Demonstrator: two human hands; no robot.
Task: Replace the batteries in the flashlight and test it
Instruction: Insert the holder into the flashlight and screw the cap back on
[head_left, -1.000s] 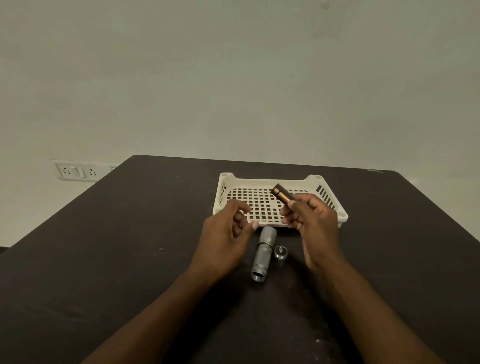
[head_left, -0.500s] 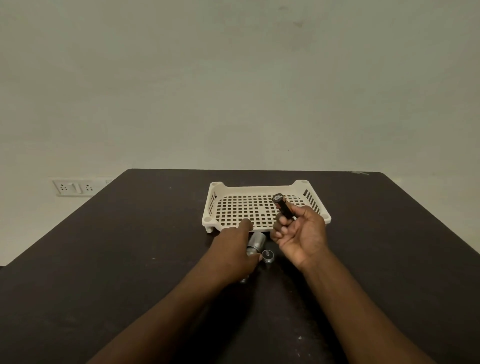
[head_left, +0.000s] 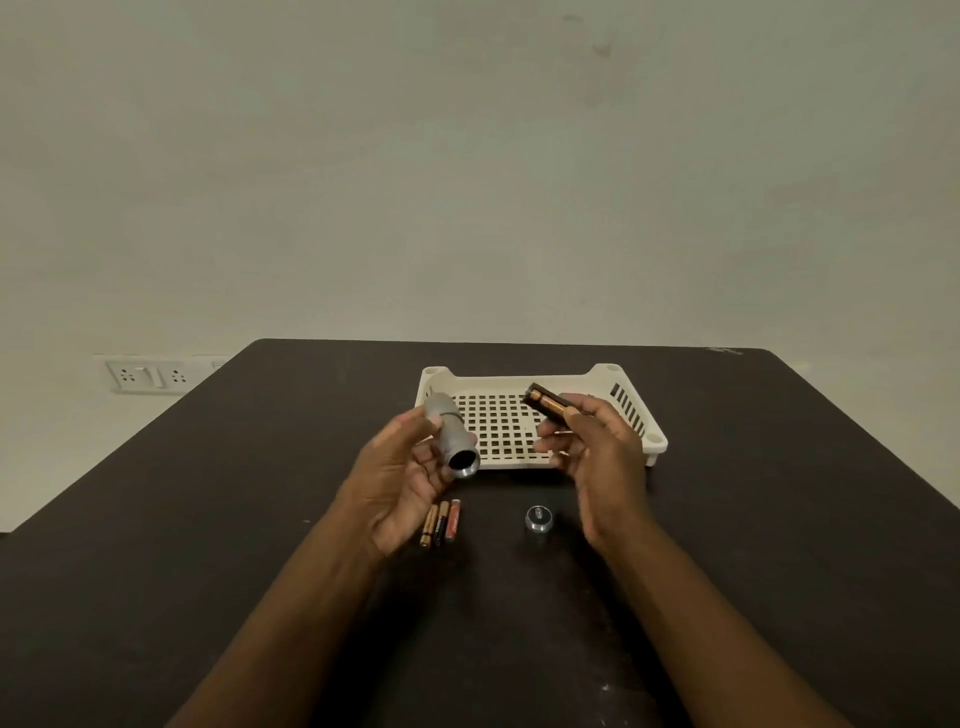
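Observation:
My left hand (head_left: 402, 475) holds the silver flashlight body (head_left: 451, 434) above the table, its open rear end turned toward me. In my right hand (head_left: 597, 447), to the right of the flashlight, is a black battery holder (head_left: 545, 404) with gold-coloured batteries in it, gripped by the fingertips and tilted up to the left. Three loose batteries (head_left: 440, 522) lie side by side on the dark table (head_left: 208, 519) below my left hand. The silver tail cap (head_left: 538, 518) rests on the table between my wrists.
A cream perforated plastic tray (head_left: 641, 428) stands behind my hands, partly hidden by them. A wall socket plate (head_left: 148, 374) is mounted on the wall past the table's left edge. The table's back edge meets a plain wall.
My left hand has picked the flashlight body up off the table and raised it. The three loose batteries it covered are now in view. My right hand keeps the battery holder.

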